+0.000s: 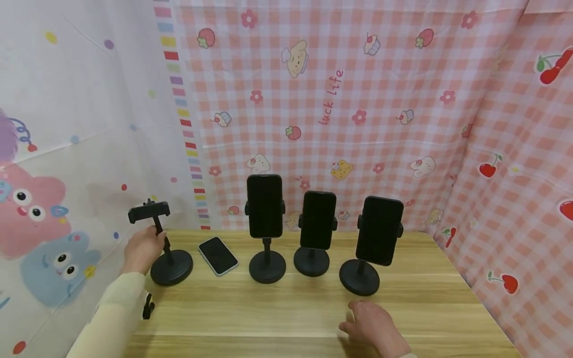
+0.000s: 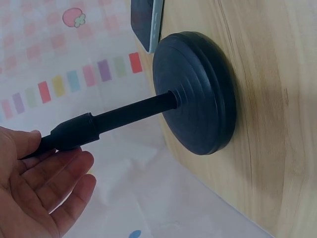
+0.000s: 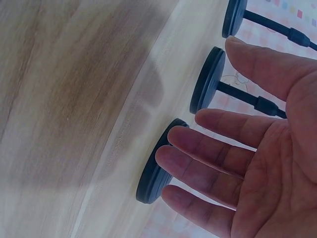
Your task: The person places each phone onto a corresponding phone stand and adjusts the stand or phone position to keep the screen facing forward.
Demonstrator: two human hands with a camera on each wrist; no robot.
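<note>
At the left of the table, my left hand pinches the upper pole of a black phone stand between thumb and fingers. Its clamp is without a phone, and its round base looks tilted or flat on the wood; I cannot tell which. A phone with a pale edge lies face up just right of that base. My right hand hovers over the front right of the table, fingers extended and spread, holding nothing. Closest to it is the rightmost stand's base.
Three more stands hold upright dark-screened phones: a left one, a middle one and a right one. Patterned cloth hangs behind the wooden table and along both sides.
</note>
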